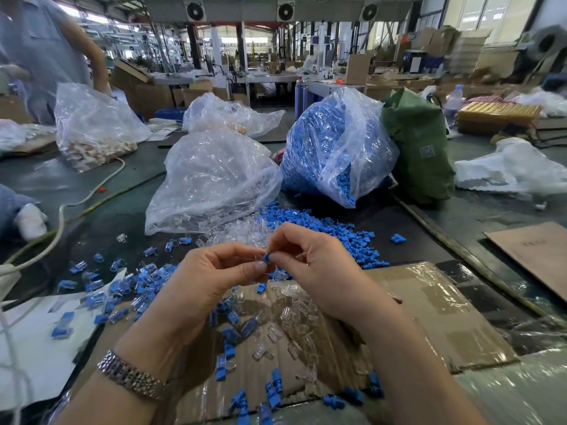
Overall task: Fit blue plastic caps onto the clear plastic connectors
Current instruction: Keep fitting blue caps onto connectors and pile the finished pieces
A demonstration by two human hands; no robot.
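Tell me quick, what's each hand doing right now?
Left hand: fingertips pinching the blue cap and what looks like a clear connector.
Right hand: fingertips pinching the same blue cap from the other side.

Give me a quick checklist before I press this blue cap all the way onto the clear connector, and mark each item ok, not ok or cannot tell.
1. Cap in hand: ok. The right hand pinches the blue cap at its fingertips.
2. Connector in hand: ok. The left hand pinches a clear connector right against the cap.
3. Cap lined up with the connector: cannot tell, the fingers hide the joint.
4. Cap fully seated: cannot tell.
5. More caps available: ok. The loose blue caps lie just beyond the hands.
6. More connectors available: ok. The clear connectors lie on the cardboard beneath the hands.
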